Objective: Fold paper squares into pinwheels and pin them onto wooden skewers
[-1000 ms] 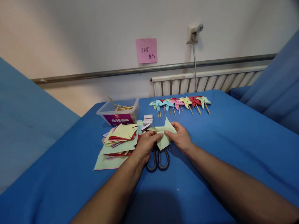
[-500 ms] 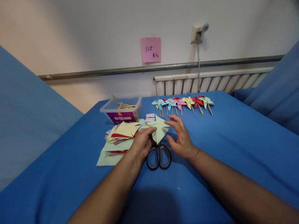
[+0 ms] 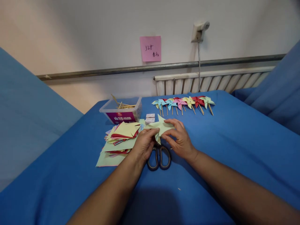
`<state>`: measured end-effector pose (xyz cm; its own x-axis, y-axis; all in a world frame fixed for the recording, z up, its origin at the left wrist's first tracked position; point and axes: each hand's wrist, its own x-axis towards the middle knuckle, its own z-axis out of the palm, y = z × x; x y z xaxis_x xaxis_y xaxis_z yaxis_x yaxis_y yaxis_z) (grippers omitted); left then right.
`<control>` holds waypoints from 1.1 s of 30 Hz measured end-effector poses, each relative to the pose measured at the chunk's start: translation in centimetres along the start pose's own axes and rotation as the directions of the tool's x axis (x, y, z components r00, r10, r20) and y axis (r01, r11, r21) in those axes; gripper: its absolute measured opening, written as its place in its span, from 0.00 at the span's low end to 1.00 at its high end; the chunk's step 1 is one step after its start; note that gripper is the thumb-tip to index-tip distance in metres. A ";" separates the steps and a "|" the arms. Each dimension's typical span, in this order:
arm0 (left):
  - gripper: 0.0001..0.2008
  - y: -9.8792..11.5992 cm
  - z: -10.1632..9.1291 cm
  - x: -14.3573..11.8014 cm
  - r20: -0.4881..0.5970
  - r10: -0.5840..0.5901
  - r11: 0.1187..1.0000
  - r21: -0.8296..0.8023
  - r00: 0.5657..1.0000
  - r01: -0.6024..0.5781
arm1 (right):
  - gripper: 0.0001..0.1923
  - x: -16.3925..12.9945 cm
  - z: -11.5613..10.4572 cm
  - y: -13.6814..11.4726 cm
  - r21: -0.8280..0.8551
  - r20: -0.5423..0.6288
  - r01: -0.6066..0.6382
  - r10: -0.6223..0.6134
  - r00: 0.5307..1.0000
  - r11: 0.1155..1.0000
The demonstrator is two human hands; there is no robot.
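A pale green paper pinwheel (image 3: 163, 125) with folded blades is held up over the table between both hands. My left hand (image 3: 145, 142) pinches it near the middle, thumb on top. With thumb and fingers, my right hand (image 3: 178, 137) grips its right-hand blade. Below the paper lies a pair of scissors (image 3: 165, 158) with dark handles toward me; its blades are hidden. Stacks of cut paper sheets (image 3: 125, 129), yellow, red and green, lie left of my left hand. Two small white boxes (image 3: 150, 118) stand just behind the pinwheel.
A clear plastic tub (image 3: 120, 110) with a purple label holds thin wooden sticks. Finished pinwheels on sticks (image 3: 180, 102) lie in a row at the back right. A blue cloth (image 3: 222, 150) covers the table. Behind are a metal rail (image 3: 112, 72) and a radiator (image 3: 215, 78).
My right hand has moved left and closed its fingers on the pinwheel's right blade. The left hand keeps its pinch, and the paper has tilted a little.
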<state>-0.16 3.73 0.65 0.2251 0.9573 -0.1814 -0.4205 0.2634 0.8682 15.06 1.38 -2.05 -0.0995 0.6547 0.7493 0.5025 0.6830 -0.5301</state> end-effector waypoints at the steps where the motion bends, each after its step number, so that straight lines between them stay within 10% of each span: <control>1: 0.10 -0.1 0.0 0.0 0.003 0.006 1.000 0.016 1.000 -0.006 | 0.02 0.0 0.0 0.0 0.018 -0.011 -0.033 0.033 0.999 0.999; 10: 0.09 -0.6 0.1 0.1 -0.036 0.006 0.991 0.137 0.999 -0.001 | 0.08 0.2 0.3 0.5 0.101 -0.055 -0.275 0.281 0.958 0.956; 33: 0.14 -0.9 -0.2 0.3 -0.029 -0.051 0.980 0.193 0.998 0.056 | 0.08 0.1 0.7 1.0 0.094 -0.041 -0.318 0.323 0.946 0.943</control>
<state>0.08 3.83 -0.28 0.2209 0.9457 -0.2386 -0.2298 0.2882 0.9296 14.93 2.33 -2.76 0.1034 0.8263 0.5537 0.4249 0.4667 -0.7757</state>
